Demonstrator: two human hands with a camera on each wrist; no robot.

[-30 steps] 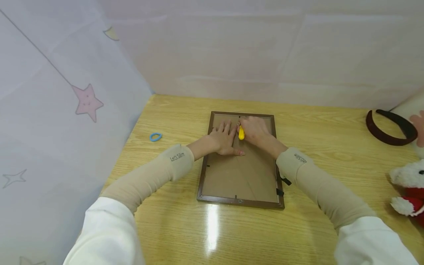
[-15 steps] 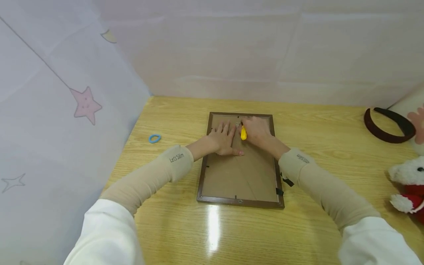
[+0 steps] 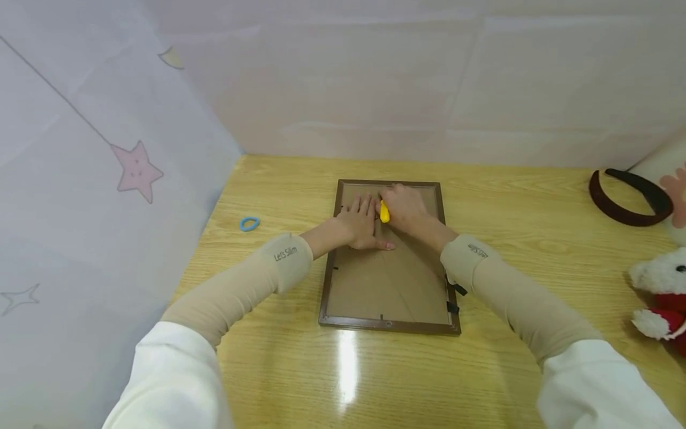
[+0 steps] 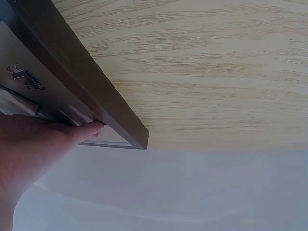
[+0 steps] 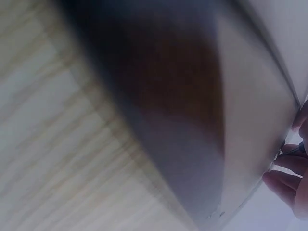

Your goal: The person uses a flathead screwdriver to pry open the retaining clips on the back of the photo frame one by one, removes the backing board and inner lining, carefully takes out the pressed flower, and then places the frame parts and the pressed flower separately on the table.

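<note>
A brown picture frame (image 3: 418,327) lies face down on the table, its brown backing board (image 3: 370,292) upward. My left hand (image 3: 360,227) rests flat on the board's upper left part, fingers spread and thumb pointing right. Beside it, my right hand (image 3: 405,205) grips a small tool with a yellow handle (image 3: 384,213) near the top of the board. Its tip is hidden, so I cannot tell its exact kind. In the left wrist view, a metal hanger (image 4: 24,76) sits on the board past the left hand. Fingertips (image 5: 276,185) show at the right wrist view's edge.
A blue ring-shaped band (image 3: 249,223) lies left of the frame. At the far right are a dark red headband (image 3: 621,211) and a white plush toy (image 3: 664,274) in red. Black tabs (image 3: 452,307) stick out at the frame's right side. A pale cloth (image 3: 348,77) hangs behind the table.
The right hand and the yellow-handled tool shifted slightly right, then back left, and now lie closer to the left hand. The left hand stays in place on the board.
</note>
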